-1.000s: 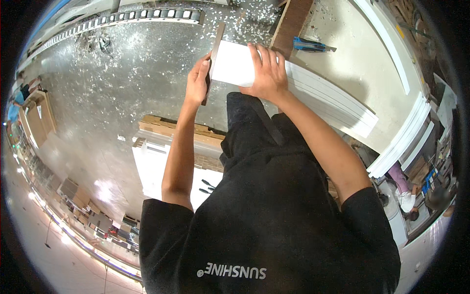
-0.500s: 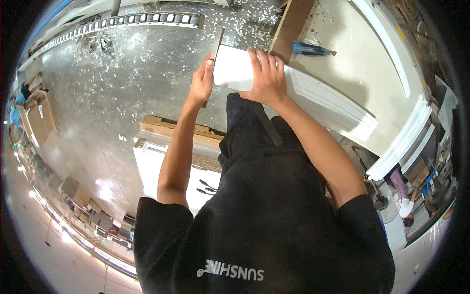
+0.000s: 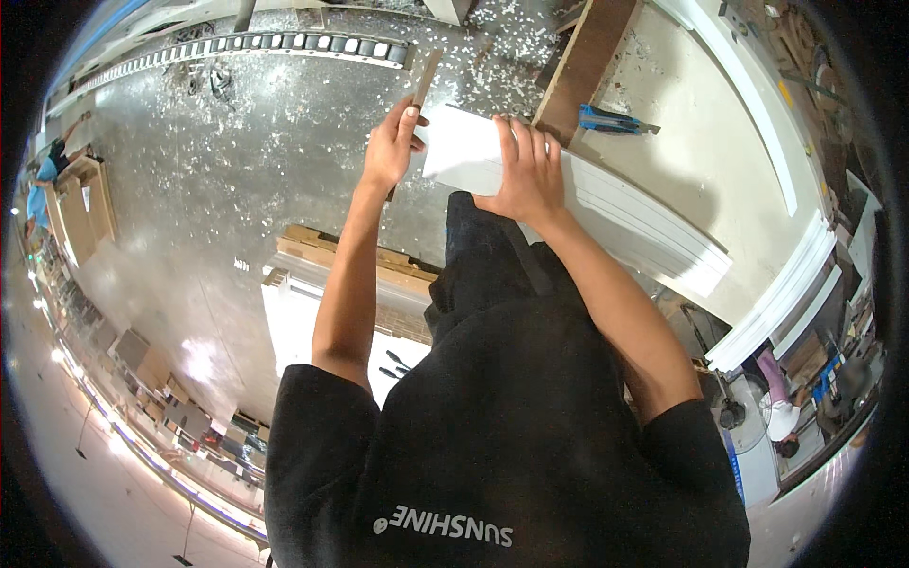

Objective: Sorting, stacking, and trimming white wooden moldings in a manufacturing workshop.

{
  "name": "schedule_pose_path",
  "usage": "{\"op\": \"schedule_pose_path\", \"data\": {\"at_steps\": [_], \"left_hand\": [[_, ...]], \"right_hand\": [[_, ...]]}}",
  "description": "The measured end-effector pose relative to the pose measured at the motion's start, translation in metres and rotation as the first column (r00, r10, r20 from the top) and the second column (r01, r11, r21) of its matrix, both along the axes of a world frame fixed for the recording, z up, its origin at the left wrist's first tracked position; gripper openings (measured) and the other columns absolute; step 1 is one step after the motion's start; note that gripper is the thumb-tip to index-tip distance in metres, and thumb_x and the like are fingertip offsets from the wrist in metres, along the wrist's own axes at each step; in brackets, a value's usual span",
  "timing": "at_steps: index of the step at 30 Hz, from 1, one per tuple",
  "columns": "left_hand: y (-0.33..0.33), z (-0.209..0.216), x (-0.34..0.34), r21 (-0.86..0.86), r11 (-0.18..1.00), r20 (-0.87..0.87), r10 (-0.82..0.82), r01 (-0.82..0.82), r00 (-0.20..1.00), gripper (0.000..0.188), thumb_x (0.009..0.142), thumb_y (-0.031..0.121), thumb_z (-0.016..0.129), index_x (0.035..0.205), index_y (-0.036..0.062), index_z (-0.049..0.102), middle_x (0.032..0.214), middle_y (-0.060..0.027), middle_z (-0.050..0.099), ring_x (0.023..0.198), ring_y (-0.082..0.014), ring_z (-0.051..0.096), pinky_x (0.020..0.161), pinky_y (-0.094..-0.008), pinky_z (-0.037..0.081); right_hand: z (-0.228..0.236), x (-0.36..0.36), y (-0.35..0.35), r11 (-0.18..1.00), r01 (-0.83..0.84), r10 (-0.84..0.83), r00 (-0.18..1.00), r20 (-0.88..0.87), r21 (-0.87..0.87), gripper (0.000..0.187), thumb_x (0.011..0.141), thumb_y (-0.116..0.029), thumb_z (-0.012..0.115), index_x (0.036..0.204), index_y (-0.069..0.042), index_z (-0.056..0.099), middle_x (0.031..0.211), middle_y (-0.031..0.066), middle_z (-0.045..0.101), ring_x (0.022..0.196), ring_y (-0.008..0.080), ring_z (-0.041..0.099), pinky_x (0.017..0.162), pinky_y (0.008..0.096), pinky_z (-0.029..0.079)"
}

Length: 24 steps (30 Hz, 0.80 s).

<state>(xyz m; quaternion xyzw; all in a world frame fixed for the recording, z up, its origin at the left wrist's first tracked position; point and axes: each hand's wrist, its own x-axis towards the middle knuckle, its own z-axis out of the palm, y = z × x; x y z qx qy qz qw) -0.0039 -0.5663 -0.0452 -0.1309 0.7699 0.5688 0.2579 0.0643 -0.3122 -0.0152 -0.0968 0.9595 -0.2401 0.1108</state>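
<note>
My left hand [image 3: 390, 150] is closed around a long, thin, flat brownish-grey bar [image 3: 428, 78], which sticks out above and below the fist. The bar stands tilted just off the left end of a white board [image 3: 462, 147]. This board appears to lie on a stack of long white grooved panels, running from the middle toward the lower right. My right hand [image 3: 532, 178] grips the board near that end, fingers over the far edge and thumb at the near edge. A blue utility knife [image 3: 611, 120] lies on the cream tabletop [image 3: 663, 76] beyond the panels.
A brown wooden edge [image 3: 579, 71] borders the tabletop. White chips litter the grey floor [image 3: 256, 142]. A roller track [image 3: 312, 44] runs along the far left. Boxes and white boards [image 3: 294, 308] stand left of my body. Other people [image 3: 781, 417] are at the far right and left.
My left hand has drawn the bar away from the board's end, leaving a gap, and the bar leans more. My right hand keeps its hold on the board. The whole view has shifted slightly.
</note>
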Motion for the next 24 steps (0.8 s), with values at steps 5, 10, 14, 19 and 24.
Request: {"op": "schedule_pose_path", "data": {"at_steps": [5, 10, 14, 19, 24], "left_hand": [[0.08, 0.066, -0.052, -0.465, 0.853, -0.382, -0.435, 0.236, 0.816, 0.053, 0.107, 0.05, 0.059, 0.144, 0.0124, 0.062, 0.117, -0.0202, 0.074, 0.099, -0.0442, 0.073, 0.081, -0.0524, 0.058], [0.215, 0.066, -0.051, -0.487, 0.653, -0.441, -0.757, 0.58, 0.482, 0.052, 0.102, 0.047, 0.066, 0.14, 0.0111, 0.063, 0.121, -0.0171, 0.073, 0.1, -0.042, 0.076, 0.083, -0.0508, 0.062], [0.299, 0.048, -0.031, -0.5, 0.347, -0.242, -0.936, 0.794, 0.256, 0.058, 0.101, 0.046, 0.066, 0.146, 0.0107, 0.06, 0.132, -0.0154, 0.07, 0.104, -0.041, 0.074, 0.089, -0.0531, 0.06], [0.33, 0.034, -0.031, -0.682, 0.368, -0.378, -0.917, 0.631, 0.127, 0.054, 0.099, 0.04, 0.072, 0.144, 0.0124, 0.062, 0.143, -0.0124, 0.062, 0.139, -0.0308, 0.056, 0.116, -0.0429, 0.044], [0.316, 0.006, -0.059, -0.788, 0.294, -0.248, -0.956, 0.54, 0.159, 0.058, 0.092, 0.029, 0.081, 0.145, 0.0144, 0.062, 0.139, -0.0103, 0.064, 0.131, -0.0323, 0.062, 0.108, -0.0442, 0.051]], "right_hand": [[-0.004, 0.003, 0.018, 1.0, 0.015, -0.014, 0.999, -0.041, 0.026, 0.124, 0.061, -0.053, 0.092, 0.161, -0.006, 0.036, 0.151, 0.0186, 0.05, 0.139, 0.0369, 0.048, 0.121, 0.0551, 0.03], [-0.012, 0.0, 0.019, 0.995, -0.029, 0.008, 0.975, -0.222, -0.095, 0.112, 0.073, -0.061, 0.083, 0.16, -0.003, 0.042, 0.147, 0.0181, 0.052, 0.134, 0.0356, 0.052, 0.115, 0.055, 0.037], [-0.013, 0.0, 0.008, 0.998, -0.033, 0.046, 0.958, -0.284, 0.052, 0.087, 0.087, -0.049, 0.067, 0.154, 0.002, 0.048, 0.135, 0.0222, 0.057, 0.121, 0.041, 0.055, 0.109, 0.0554, 0.042], [-0.013, 0.002, 0.017, 1.0, -0.003, 0.008, 0.952, -0.305, 0.015, 0.085, 0.089, -0.046, 0.062, 0.154, 0.006, 0.046, 0.133, 0.0226, 0.057, 0.116, 0.0397, 0.056, 0.105, 0.0513, 0.045], [0.0, -0.002, 0.009, 0.998, -0.036, 0.032, 0.997, -0.077, -0.058, 0.079, 0.093, -0.042, 0.062, 0.156, 0.002, 0.044, 0.137, 0.0208, 0.056, 0.124, 0.0351, 0.055, 0.108, 0.0503, 0.043]]}}
